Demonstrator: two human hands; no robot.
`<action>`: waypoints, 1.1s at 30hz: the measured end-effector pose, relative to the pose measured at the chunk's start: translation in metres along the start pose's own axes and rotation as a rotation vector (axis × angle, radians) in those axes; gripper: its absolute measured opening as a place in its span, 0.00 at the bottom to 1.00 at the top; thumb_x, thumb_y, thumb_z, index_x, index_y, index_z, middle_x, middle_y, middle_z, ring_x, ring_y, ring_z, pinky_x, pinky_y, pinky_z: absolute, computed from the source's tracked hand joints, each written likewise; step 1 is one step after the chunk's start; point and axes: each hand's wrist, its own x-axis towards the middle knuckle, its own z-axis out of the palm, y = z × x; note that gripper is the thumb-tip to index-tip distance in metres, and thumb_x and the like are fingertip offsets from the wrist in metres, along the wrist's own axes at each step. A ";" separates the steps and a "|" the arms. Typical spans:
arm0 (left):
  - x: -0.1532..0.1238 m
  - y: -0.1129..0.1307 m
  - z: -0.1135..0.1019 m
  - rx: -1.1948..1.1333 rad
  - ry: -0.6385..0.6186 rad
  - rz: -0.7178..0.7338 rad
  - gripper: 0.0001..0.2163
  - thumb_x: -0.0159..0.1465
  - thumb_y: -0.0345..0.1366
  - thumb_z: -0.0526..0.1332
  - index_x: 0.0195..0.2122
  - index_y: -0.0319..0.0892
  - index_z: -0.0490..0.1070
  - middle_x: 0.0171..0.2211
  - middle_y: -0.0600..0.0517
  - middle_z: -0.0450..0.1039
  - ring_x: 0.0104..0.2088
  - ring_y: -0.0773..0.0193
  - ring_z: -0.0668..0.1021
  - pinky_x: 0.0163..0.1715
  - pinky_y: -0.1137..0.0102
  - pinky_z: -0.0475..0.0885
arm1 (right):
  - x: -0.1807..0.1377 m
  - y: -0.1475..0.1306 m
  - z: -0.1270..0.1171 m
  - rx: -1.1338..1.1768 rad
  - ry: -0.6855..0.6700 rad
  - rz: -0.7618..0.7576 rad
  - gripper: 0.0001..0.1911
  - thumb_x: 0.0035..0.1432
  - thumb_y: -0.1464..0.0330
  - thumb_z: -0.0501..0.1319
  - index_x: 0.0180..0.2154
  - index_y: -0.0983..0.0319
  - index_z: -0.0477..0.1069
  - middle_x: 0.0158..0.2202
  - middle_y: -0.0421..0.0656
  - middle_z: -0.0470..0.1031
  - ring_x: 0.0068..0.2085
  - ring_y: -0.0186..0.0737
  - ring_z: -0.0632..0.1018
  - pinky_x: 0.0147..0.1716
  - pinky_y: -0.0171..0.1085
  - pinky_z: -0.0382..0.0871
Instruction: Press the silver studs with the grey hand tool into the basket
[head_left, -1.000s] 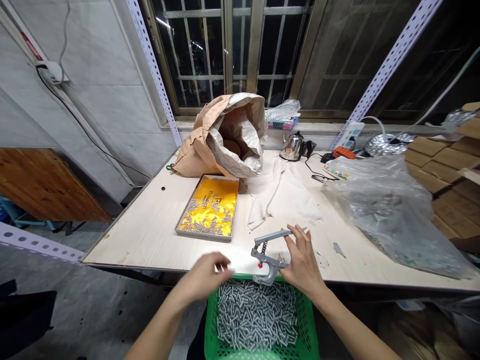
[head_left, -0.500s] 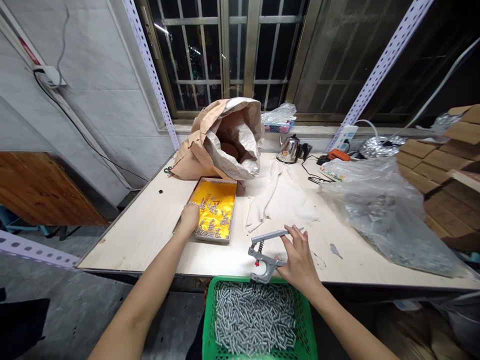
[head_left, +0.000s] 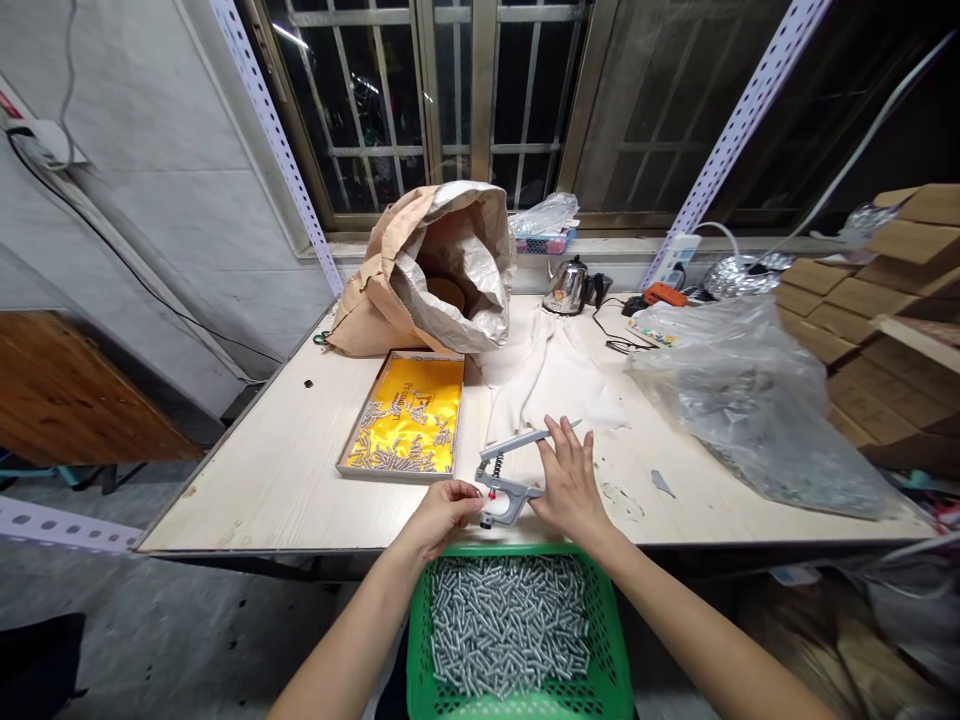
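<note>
My right hand (head_left: 571, 485) grips the handles of grey snap pliers (head_left: 517, 492), which have a black coil spring and a red part at the jaw. The handles are spread apart. At the jaw, my left hand (head_left: 444, 512) has its fingers pinched together; whatever is between them is too small to make out. Behind it lies a shallow tray (head_left: 397, 475) lined with yellow cloth (head_left: 429, 383), with many small metal springs (head_left: 397, 458) scattered on it. Below both hands stands a green basket (head_left: 417, 650) holding a heap of silvery spring-like pieces (head_left: 508, 620).
A large paper sack (head_left: 367, 310) lies open behind the tray. White cloth (head_left: 559, 385) is spread beside it. A steel kettle (head_left: 568, 288), eyeglasses (head_left: 630, 345) and a clear plastic bag (head_left: 750, 420) are farther right. Cardboard boxes (head_left: 862, 300) are stacked at the right edge.
My left hand has left the springs in the tray and come right and nearer, to the pliers' jaw. The right hand still holds the pliers. The view has shifted slightly.
</note>
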 end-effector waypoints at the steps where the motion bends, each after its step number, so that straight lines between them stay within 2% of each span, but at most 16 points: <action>1: 0.000 0.000 0.000 0.005 -0.011 -0.030 0.15 0.37 0.36 0.72 0.23 0.35 0.69 0.17 0.55 0.68 0.16 0.75 0.65 0.18 0.77 0.53 | 0.000 -0.001 0.000 0.001 -0.005 -0.004 0.33 0.41 0.71 0.59 0.52 0.71 0.59 0.63 0.57 0.47 0.65 0.56 0.43 0.60 0.60 0.31; 4: 0.002 0.002 -0.001 0.055 -0.055 -0.098 0.13 0.37 0.34 0.71 0.21 0.36 0.70 0.16 0.55 0.68 0.16 0.75 0.63 0.18 0.76 0.51 | -0.001 -0.002 0.001 0.010 -0.016 -0.006 0.33 0.41 0.72 0.59 0.52 0.70 0.59 0.64 0.57 0.46 0.65 0.55 0.42 0.60 0.60 0.30; 13: 0.003 0.003 -0.002 0.242 -0.218 -0.138 0.08 0.38 0.32 0.67 0.18 0.36 0.69 0.14 0.58 0.64 0.16 0.74 0.62 0.18 0.73 0.49 | -0.007 -0.011 0.007 0.036 -0.047 0.008 0.37 0.37 0.75 0.54 0.54 0.70 0.54 0.65 0.56 0.40 0.65 0.54 0.39 0.58 0.63 0.29; 18: 0.000 0.006 0.000 0.245 -0.186 -0.134 0.09 0.38 0.33 0.67 0.16 0.37 0.67 0.12 0.58 0.62 0.15 0.75 0.60 0.17 0.74 0.48 | -0.006 -0.011 0.006 0.033 -0.029 0.028 0.33 0.38 0.75 0.54 0.52 0.69 0.56 0.62 0.57 0.49 0.64 0.55 0.45 0.58 0.64 0.31; 20: -0.003 0.008 0.000 0.234 -0.182 -0.126 0.09 0.39 0.33 0.68 0.17 0.37 0.67 0.13 0.58 0.62 0.15 0.75 0.59 0.17 0.74 0.47 | -0.005 -0.010 0.005 0.031 -0.002 0.027 0.27 0.41 0.75 0.54 0.48 0.67 0.60 0.58 0.56 0.57 0.62 0.56 0.52 0.58 0.63 0.35; 22: -0.007 0.011 0.001 0.196 -0.185 -0.124 0.10 0.40 0.35 0.69 0.21 0.37 0.70 0.15 0.58 0.64 0.15 0.76 0.60 0.17 0.75 0.47 | -0.004 -0.007 0.004 0.044 0.013 0.017 0.18 0.45 0.74 0.55 0.42 0.65 0.64 0.50 0.53 0.65 0.55 0.53 0.62 0.56 0.58 0.49; 24: -0.011 0.015 0.002 0.108 -0.168 -0.122 0.14 0.42 0.39 0.70 0.27 0.37 0.72 0.20 0.57 0.68 0.17 0.76 0.62 0.18 0.76 0.49 | -0.002 -0.005 0.004 0.048 -0.003 0.003 0.14 0.48 0.71 0.55 0.40 0.65 0.65 0.41 0.50 0.69 0.45 0.48 0.68 0.48 0.48 0.62; 25: -0.014 0.018 0.002 0.055 -0.147 -0.120 0.17 0.43 0.42 0.70 0.30 0.38 0.72 0.23 0.55 0.70 0.19 0.75 0.64 0.19 0.77 0.52 | -0.002 -0.003 0.004 0.035 -0.033 -0.010 0.13 0.49 0.70 0.55 0.40 0.65 0.65 0.37 0.49 0.70 0.41 0.46 0.69 0.42 0.43 0.65; 27: -0.018 0.022 0.004 -0.021 -0.086 -0.118 0.20 0.45 0.48 0.69 0.31 0.38 0.72 0.27 0.53 0.71 0.22 0.73 0.67 0.21 0.77 0.55 | -0.002 -0.001 0.008 -0.014 -0.115 -0.040 0.12 0.49 0.70 0.55 0.38 0.65 0.66 0.32 0.46 0.70 0.36 0.43 0.70 0.34 0.38 0.64; 29: -0.022 0.024 0.005 -0.036 -0.049 -0.119 0.22 0.46 0.53 0.66 0.29 0.37 0.73 0.26 0.52 0.71 0.23 0.72 0.69 0.23 0.77 0.57 | -0.001 0.000 0.012 -0.053 -0.195 -0.077 0.07 0.47 0.72 0.54 0.32 0.63 0.66 0.27 0.44 0.70 0.32 0.41 0.70 0.29 0.35 0.60; 31: -0.025 0.023 0.007 -0.028 -0.043 -0.121 0.22 0.47 0.55 0.64 0.26 0.36 0.73 0.24 0.51 0.71 0.23 0.70 0.69 0.23 0.76 0.57 | 0.001 -0.001 0.016 -0.061 -0.235 -0.105 0.03 0.46 0.73 0.55 0.27 0.61 0.65 0.23 0.41 0.69 0.27 0.38 0.68 0.25 0.33 0.56; 33: -0.027 0.021 0.009 -0.035 -0.053 -0.109 0.22 0.49 0.55 0.63 0.24 0.36 0.72 0.23 0.51 0.71 0.23 0.69 0.69 0.23 0.75 0.57 | 0.004 -0.004 0.017 -0.067 -0.246 -0.118 0.02 0.46 0.72 0.56 0.27 0.61 0.66 0.22 0.41 0.69 0.26 0.37 0.68 0.25 0.33 0.55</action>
